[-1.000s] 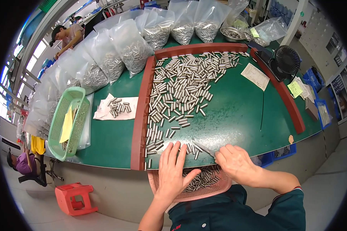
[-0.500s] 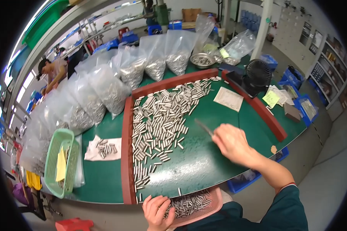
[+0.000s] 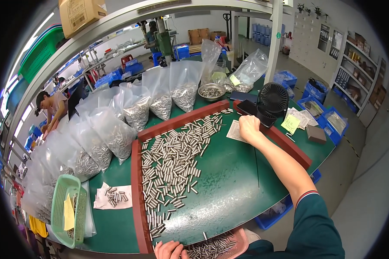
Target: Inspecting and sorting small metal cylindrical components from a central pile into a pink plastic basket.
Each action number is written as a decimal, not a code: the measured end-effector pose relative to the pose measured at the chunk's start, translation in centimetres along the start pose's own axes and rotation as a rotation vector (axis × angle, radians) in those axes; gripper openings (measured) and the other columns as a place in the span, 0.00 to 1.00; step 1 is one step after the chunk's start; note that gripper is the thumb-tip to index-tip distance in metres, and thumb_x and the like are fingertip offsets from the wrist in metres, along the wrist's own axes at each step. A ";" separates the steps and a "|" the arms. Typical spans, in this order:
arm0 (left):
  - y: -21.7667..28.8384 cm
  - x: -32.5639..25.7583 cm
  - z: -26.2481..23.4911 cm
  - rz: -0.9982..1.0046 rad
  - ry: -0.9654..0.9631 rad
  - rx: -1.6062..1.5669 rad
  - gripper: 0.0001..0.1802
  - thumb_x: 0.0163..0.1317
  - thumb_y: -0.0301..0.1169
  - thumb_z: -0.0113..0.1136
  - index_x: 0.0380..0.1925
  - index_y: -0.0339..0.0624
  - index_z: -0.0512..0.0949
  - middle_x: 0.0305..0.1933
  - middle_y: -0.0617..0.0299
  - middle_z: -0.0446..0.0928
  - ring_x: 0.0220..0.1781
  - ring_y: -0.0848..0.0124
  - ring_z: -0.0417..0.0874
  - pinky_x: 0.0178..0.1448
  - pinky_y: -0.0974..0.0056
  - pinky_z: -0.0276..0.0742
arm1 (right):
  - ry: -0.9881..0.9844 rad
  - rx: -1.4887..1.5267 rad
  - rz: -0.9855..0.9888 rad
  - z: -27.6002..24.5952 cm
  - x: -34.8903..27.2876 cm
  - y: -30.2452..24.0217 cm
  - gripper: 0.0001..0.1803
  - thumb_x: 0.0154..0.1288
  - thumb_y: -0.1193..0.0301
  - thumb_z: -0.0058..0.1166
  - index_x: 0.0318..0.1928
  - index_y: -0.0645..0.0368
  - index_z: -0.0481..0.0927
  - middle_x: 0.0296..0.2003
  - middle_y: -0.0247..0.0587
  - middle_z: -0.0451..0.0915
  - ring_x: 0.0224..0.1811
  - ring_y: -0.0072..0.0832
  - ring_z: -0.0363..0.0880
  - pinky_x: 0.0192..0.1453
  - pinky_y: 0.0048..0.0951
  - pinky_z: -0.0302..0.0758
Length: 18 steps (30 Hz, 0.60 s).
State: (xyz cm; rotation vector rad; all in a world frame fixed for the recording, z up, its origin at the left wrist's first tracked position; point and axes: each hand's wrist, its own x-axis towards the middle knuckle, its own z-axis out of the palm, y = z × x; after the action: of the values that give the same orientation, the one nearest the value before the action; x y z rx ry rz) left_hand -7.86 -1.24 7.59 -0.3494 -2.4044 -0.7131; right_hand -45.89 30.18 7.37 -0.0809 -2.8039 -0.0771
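My right hand [image 3: 249, 128] reaches far across the green mat [image 3: 229, 185], fingers curled, at the red wooden frame [image 3: 289, 146] right beside the black base of a small desk fan [image 3: 270, 101]. Whether it holds anything is hidden. My left hand [image 3: 168, 249] is at the bottom edge, fingers curled on the rim of a pink basket [image 3: 237, 237] that holds several metal pins. Many loose silver metal pins [image 3: 173, 164] lie spread over the left half of the mat inside the frame. A white paper slip [image 3: 235, 129] lies just left of my right hand.
Clear plastic bags of pins [image 3: 117, 129] line the back and left of the table. A green basket [image 3: 65, 207] and a paper with pins [image 3: 114, 196] sit at left. A metal bowl [image 3: 211, 91], sticky notes [image 3: 291, 123] and blue bins [image 3: 332, 121] are at right. Another person [image 3: 50, 110] works at far left.
My right hand has moved from the middle of the mat to the far right frame edge by the fan. My left hand stays at the pink basket. My view has tilted up.
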 end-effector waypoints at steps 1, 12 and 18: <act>-0.1 -0.2 0.0 -0.003 0.001 0.012 0.11 0.49 0.21 0.64 0.36 0.39 0.80 0.39 0.55 0.79 0.44 0.57 0.79 0.59 0.50 0.69 | -0.015 -0.065 0.000 0.5 -0.1 0.1 0.08 0.54 0.72 0.55 0.29 0.55 0.87 0.30 0.45 0.85 0.36 0.37 0.86 0.35 0.38 0.80; 0.2 1.5 0.5 0.006 0.001 -0.032 0.10 0.49 0.21 0.63 0.34 0.38 0.81 0.38 0.55 0.79 0.43 0.57 0.80 0.57 0.51 0.71 | 0.161 -0.003 -0.184 2.1 1.4 -1.1 0.07 0.53 0.74 0.54 0.27 0.59 0.85 0.30 0.47 0.84 0.35 0.39 0.85 0.34 0.37 0.81; 0.0 1.7 0.5 0.016 -0.011 -0.046 0.10 0.49 0.20 0.63 0.34 0.37 0.81 0.38 0.54 0.80 0.42 0.57 0.81 0.56 0.51 0.72 | 0.166 -0.031 -0.061 3.2 2.5 -2.0 0.05 0.49 0.75 0.55 0.26 0.60 0.84 0.28 0.47 0.83 0.33 0.38 0.85 0.31 0.37 0.80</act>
State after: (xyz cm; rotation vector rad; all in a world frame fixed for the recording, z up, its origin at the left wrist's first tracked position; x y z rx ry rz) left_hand -9.44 -0.84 8.35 -0.3918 -2.3957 -0.7624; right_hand -49.47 28.48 5.08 0.0031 -2.6401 -0.1359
